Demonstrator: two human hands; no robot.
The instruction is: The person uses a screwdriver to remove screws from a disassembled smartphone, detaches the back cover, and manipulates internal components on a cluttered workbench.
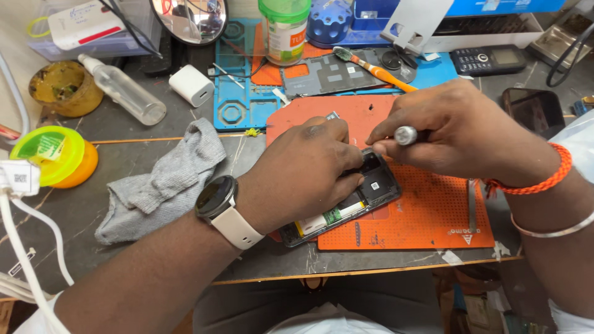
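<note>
Nearest the lens, the left forearm carries a round dark-faced wristwatch with a cream strap [221,203], and beyond it the left hand [303,173] lies palm-down over an opened black smartphone with its back cover off [365,195]. Its fingers are curled and pressed onto the phone's upper half, pinning it to the orange perforated rubber work mat [427,216] beneath. The phone sits tilted on the mat's left part, its lower end reaching the mat's near edge.

The right hand [458,133], with an orange braided wristband [544,176] and a thin silver bangle [550,230] on the wrist, closes its fingers around a slim screwdriver with a rounded silver cap [406,135]. The tool points down toward the phone's top corner; the tip is hidden by the fingers, so whether it touches a screw cannot be told.

To the left of the mat a crumpled grey cloth [161,179] lies on the dark scratched tabletop [124,124]. Farther left stands a lime-green and orange round tub [52,154]. Behind them are a clear plastic spray bottle lying on its side [127,91], a white cube charger [192,85], a blue moulded repair mat [235,108] and, on it, an orange-handled toothbrush [377,69]. A black keypad phone [489,60] rests at the far right.
</note>
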